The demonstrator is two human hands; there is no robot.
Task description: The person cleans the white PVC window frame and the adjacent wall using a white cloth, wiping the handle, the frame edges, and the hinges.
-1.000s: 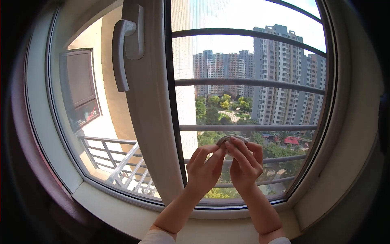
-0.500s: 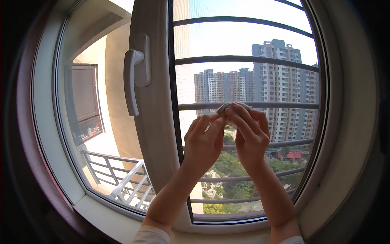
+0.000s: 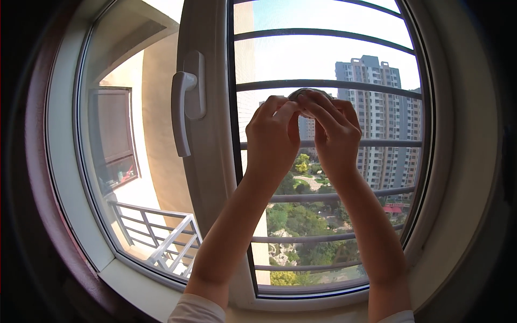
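Both arms reach up from the lower edge toward the window pane (image 3: 291,58). My left hand (image 3: 271,132) and my right hand (image 3: 336,125) meet high on the glass, fingers bent around a bunched greyish-white cloth (image 3: 294,95). Much of the cloth is hidden behind the fingers; its upper edge shows above them. The right fingertips lie over the middle of the cloth, while the left ones grip its left side. The hands overlap the view of a dark horizontal bar (image 3: 371,86) just above them.
Left of the pane, a pale window frame (image 3: 210,172) carries a grey lever handle (image 3: 180,113) pointing down. Several horizontal bars run behind the glass. A second pane at left shows a wall and a metal railing (image 3: 156,215). Tall buildings (image 3: 377,124) and trees lie outside.
Both hands have slid upward on the pane with the cloth, from the middle bar to near the bar above. The view has shifted slightly.
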